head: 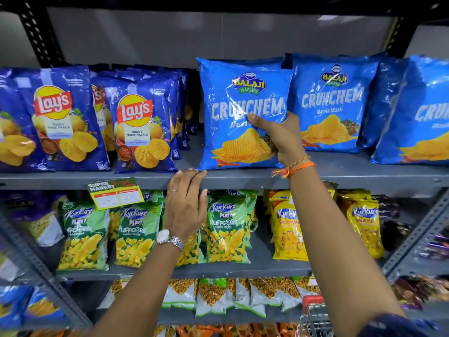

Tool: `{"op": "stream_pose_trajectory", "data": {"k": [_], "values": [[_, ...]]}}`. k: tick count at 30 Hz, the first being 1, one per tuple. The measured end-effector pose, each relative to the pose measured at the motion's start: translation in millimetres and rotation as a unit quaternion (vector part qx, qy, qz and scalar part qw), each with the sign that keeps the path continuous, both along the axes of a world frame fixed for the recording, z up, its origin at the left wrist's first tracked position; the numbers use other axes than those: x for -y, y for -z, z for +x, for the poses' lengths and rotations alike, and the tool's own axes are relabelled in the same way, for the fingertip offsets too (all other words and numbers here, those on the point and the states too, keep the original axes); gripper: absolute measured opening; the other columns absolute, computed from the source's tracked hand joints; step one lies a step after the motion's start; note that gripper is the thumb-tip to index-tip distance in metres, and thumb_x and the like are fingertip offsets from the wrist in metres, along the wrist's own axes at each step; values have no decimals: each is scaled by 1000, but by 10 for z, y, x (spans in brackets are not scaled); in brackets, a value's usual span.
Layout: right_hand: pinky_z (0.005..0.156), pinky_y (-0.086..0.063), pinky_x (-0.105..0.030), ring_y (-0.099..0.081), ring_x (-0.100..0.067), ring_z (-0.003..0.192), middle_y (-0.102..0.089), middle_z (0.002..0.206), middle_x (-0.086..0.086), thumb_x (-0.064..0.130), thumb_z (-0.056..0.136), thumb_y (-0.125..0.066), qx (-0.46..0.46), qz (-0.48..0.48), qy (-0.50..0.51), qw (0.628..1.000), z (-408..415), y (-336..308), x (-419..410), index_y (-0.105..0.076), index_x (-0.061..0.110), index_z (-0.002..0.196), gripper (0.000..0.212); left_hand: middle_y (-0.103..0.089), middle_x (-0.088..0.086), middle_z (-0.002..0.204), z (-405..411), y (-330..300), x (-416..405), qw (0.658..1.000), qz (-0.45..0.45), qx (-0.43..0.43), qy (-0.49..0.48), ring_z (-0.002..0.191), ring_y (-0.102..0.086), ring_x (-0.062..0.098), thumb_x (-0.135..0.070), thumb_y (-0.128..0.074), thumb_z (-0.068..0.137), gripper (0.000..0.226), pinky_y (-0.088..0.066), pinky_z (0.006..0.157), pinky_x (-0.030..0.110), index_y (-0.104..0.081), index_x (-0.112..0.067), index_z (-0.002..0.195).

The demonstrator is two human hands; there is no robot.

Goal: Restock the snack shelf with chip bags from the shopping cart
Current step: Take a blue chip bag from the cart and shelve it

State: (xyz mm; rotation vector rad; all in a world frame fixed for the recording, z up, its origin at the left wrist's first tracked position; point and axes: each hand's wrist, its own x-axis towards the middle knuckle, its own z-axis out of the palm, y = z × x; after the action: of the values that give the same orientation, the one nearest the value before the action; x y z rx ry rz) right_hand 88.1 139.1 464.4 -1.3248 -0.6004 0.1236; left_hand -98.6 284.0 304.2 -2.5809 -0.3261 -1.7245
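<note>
Head view, top shelf (340,177): grey metal, holding dark blue chip bags (143,132) at left and light blue ones at right.
Held bag (240,113): light blue chip bag standing upright on the top shelf, front of its row (another like it directly behind).
Right hand (279,135): fingers clamped on the held bag's right edge, thumb across the front; orange thread at the wrist.
Left hand (187,205): fingers together, tips resting on the shelf's front lip just below the bag's lower left corner; watch on the wrist.
Price tag (114,193): clipped to the shelf edge, tilted.
Lower shelf: green bags (228,227) and yellow bags (289,229).
Shopping cart (315,314): bottom right, only partly visible.
</note>
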Motion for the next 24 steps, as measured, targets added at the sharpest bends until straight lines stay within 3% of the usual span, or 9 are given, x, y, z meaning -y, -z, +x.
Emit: {"op": "stream_pose_trajectory", "data": {"k": [3, 9, 12, 13, 15, 17, 18, 21, 24], "values": [[70, -64, -25, -80, -13, 91, -81, 103, -2, 23, 67, -95, 6, -2, 6, 1000, 2, 15, 4, -73, 8, 112, 53, -64, 14, 126, -16, 11, -12, 999, -13, 21, 33, 124, -57, 28, -17, -46, 98, 37, -32, 123, 42, -62, -2, 129], [89, -62, -35, -77, -18, 102, -76, 115, -8, 23, 71, -93, 4, -9, -6, 1000, 21, 3, 89, -59, 3, 126, 67, -66, 15, 126, -10, -3, 90, 996, -63, 46, 43, 123, -58, 29, -16, -48, 98, 35, -36, 120, 48, -63, 0, 125], [71, -57, -14, -71, -1, 96, -67, 111, 0, 32, 75, -89, 32, -41, 22, 998, -2, -41, 275, -51, 11, 129, 70, -60, 12, 130, 42, 6, 250, 993, -86, 65, 50, 129, -54, 28, -18, -48, 98, 36, -27, 127, 41, -60, -3, 128], [66, -55, -12, -68, -3, 97, -63, 113, 1, 35, 76, -88, 47, -53, 38, 997, -19, -47, 352, -47, 14, 134, 73, -59, 11, 131, 64, 16, 324, 993, -83, 66, 55, 130, -53, 27, -19, -49, 98, 36, -24, 128, 40, -59, -4, 128], [76, -57, -21, -64, -17, 109, -60, 124, -4, 42, 78, -85, 71, -58, 82, 992, -39, -15, 539, -45, 17, 139, 77, -58, 9, 132, 130, 55, 520, 992, -78, 59, 75, 132, -52, 26, -22, -49, 99, 36, -23, 127, 41, -59, -6, 128], [90, -58, -35, -62, -25, 114, -61, 126, -9, 41, 81, -83, 93, -30, 138, 986, -73, 85, 772, -48, 16, 136, 70, -59, 9, 133, 225, 112, 762, 990, -76, 33, 110, 134, -51, 26, -24, -48, 99, 37, -25, 126, 42, -60, -7, 129], [91, -58, -35, -63, -27, 112, -62, 124, -12, 39, 82, -82, 102, -4, 156, 982, -103, 157, 899, -51, 15, 132, 64, -60, 8, 133, 266, 148, 880, 988, -73, 16, 132, 134, -51, 25, -24, -48, 99, 37, -26, 126, 42, -61, -7, 129], [80, -52, -14, -63, -19, 98, -67, 112, -13, 35, 87, -77, 115, 41, 211, 970, -123, 478, 1396, -57, 10, 123, 48, -59, 7, 132, 423, 318, 1287, 977, -69, -36, 196, 131, -54, 26, -23, -49, 99, 36, -33, 123, 44, -62, -7, 129], [76, -50, -16, -60, -15, 88, -65, 96, -5, 31, 89, -73, 88, 75, 280, 953, -67, 953, 1969, -60, 11, 112, 33, -59, 7, 132, 561, 615, 1702, 956, -93, -115, 254, 128, -55, 26, -22, -52, 98, 36, -37, 120, 46, -63, -7, 129]]}}
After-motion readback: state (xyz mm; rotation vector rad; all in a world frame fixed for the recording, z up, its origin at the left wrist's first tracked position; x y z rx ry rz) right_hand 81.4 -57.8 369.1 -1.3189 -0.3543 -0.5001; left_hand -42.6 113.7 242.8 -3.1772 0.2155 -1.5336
